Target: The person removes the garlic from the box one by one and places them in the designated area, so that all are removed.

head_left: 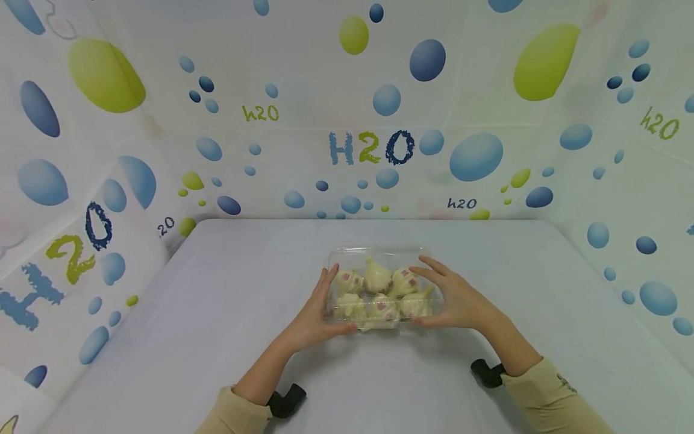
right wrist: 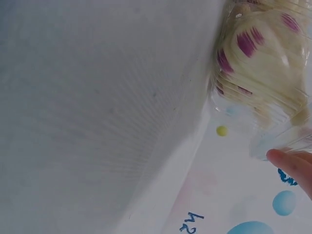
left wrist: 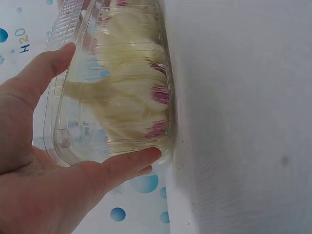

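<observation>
A clear plastic clamshell box (head_left: pixel 378 251) sits on the white-covered table in front of me, with several garlic bulbs (head_left: pixel 378 276) inside, pale with purple patches. My left hand (head_left: pixel 310 324) grips its left end, thumb along the front edge and fingers up the side. At the right end my right hand (head_left: pixel 465 299) holds the box, its thumb at the front corner and fingers spread over the back right part. The left wrist view shows the ribbed box wall (left wrist: pixel 73 112) between thumb and fingers. In the right wrist view only a fingertip (right wrist: pixel 287 163) appears, at the box's edge.
The white tabletop (head_left: pixel 233 289) extends around the box. Behind it and at both sides hangs a white sheet (head_left: pixel 303 54) printed with blue and green drops and H2O lettering. A black wrist mount (head_left: pixel 288 401) is on the left wrist, another (head_left: pixel 488 374) on the right.
</observation>
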A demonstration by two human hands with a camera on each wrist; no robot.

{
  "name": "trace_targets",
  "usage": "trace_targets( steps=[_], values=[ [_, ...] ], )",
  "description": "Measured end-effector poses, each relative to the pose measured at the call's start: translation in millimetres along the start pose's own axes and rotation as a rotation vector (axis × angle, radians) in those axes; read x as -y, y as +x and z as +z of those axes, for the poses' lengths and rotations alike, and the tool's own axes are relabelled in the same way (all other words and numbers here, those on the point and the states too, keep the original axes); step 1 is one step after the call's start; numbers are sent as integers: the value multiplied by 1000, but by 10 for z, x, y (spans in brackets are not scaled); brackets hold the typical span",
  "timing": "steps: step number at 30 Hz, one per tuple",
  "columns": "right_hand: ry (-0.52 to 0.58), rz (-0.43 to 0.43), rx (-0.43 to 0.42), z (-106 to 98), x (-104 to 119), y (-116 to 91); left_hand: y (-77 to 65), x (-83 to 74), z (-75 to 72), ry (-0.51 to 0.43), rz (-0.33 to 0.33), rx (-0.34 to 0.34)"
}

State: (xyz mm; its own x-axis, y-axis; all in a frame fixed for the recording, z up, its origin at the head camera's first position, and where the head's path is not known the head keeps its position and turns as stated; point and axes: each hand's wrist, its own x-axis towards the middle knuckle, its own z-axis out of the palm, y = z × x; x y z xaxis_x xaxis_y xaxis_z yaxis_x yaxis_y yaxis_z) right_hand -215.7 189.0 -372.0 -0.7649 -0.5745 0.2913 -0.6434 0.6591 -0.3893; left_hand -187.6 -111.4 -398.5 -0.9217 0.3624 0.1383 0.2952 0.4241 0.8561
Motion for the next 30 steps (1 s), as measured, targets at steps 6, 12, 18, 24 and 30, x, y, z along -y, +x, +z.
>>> trace_targets(
  steps=[6,12,18,24,30],
  values=[
    [-12,-19,-14,0,-6,6,-7,16,0,36,14,6],
    [-31,-37,-16,-3,-3,-3,-23,27,-8,77,26,13],
    [-15,-59,-21,-11,-10,-17,-24,17,-22,100,37,16],
    [39,-123,-82,-26,-36,-35,-11,20,-28,135,52,1],
    [53,-206,-152,-18,-95,-32,1,44,-18,140,69,-19]
  ],
)
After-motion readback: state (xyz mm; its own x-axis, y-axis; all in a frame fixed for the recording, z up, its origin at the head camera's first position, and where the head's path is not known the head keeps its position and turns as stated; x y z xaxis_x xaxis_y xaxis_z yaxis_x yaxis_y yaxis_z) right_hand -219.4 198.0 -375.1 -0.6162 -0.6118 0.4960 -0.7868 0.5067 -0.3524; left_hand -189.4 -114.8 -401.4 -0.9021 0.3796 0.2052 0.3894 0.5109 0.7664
